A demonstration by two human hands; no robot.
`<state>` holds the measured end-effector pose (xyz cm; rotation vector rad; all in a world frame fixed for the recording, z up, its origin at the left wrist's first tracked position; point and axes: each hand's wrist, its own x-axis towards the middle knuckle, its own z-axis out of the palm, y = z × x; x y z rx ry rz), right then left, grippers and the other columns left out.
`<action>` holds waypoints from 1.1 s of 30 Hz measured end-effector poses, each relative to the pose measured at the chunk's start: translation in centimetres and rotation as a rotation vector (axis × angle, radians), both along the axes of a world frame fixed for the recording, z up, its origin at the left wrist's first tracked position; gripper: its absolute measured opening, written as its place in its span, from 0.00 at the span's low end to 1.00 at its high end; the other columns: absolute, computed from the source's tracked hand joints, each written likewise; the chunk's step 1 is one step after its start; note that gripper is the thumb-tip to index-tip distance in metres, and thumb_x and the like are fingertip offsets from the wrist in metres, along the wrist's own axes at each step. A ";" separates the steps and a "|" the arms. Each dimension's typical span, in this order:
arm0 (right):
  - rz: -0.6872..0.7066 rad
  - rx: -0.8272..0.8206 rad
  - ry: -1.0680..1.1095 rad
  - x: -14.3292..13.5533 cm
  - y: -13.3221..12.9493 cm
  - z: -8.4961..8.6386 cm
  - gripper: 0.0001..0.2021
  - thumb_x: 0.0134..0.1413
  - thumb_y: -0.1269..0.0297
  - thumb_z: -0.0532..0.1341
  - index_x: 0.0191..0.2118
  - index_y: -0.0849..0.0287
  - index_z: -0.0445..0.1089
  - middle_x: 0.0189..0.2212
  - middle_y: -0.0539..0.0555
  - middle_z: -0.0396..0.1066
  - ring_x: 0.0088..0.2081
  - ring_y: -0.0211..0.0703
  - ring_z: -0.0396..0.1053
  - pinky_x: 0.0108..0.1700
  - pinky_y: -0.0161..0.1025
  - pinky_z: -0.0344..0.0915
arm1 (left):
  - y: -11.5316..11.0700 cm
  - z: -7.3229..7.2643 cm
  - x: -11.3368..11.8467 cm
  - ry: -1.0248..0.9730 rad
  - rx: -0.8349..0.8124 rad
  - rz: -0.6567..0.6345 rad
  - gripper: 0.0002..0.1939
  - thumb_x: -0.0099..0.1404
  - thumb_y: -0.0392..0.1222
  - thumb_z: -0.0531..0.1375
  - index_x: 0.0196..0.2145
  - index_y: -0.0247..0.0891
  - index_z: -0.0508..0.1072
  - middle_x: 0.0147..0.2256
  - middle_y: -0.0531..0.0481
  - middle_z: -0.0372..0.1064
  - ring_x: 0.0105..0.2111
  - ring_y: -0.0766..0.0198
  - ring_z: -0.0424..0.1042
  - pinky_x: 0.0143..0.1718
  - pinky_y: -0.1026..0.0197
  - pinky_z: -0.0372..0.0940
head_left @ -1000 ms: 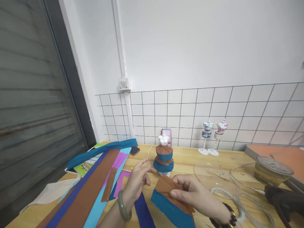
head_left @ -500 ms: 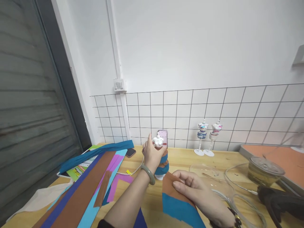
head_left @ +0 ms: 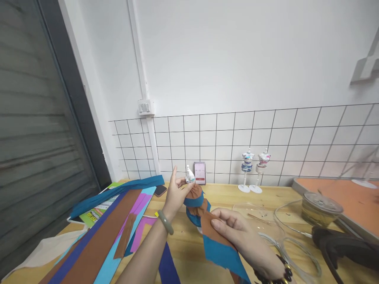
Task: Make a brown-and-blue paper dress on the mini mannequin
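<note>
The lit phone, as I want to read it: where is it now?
At mid head view, the phone stands at the back edge of the table, just right of the white mannequin by the left hand.

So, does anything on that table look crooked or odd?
The small dress form leans in the left hand, unlike the two upright forms beyond; it's probably just being handled. The strip in the right hand has an uneven blue edge.
</note>
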<state>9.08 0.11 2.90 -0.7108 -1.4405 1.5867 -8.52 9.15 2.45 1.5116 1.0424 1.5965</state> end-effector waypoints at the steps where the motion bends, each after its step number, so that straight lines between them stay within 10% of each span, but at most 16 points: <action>1: -0.007 0.002 -0.007 0.1 0.0 0.0 0.17 0.46 0.50 0.65 0.30 0.62 0.70 0.21 0.46 0.66 0.22 0.29 0.59 0.24 0.28 0.55 | -0.5 0.1 -0.6 -0.072 -0.028 -0.118 0.47 0.58 0.41 0.63 0.65 0.40 0.37 0.43 0.43 0.72 0.45 0.58 0.71 0.47 0.55 0.64; 14: -0.197 0.070 -0.124 0.7 -0.1 0.5 0.18 0.53 0.49 0.60 0.26 0.60 0.63 0.20 0.44 0.57 0.22 0.31 0.52 0.24 0.30 0.51 | -4.8 -1.7 -3.0 -0.381 -0.279 -0.814 0.46 0.56 0.38 0.66 0.64 0.38 0.43 0.44 0.38 0.74 0.43 0.53 0.74 0.46 0.53 0.64; 33: -0.316 0.272 -0.532 -0.1 -0.6 0.7 0.17 0.55 0.48 0.56 0.28 0.57 0.68 0.26 0.49 0.67 0.29 0.39 0.62 0.31 0.33 0.60 | -4.7 -2.5 -2.2 -0.395 -0.349 -0.891 0.41 0.56 0.37 0.66 0.63 0.43 0.50 0.45 0.41 0.73 0.46 0.55 0.72 0.48 0.56 0.62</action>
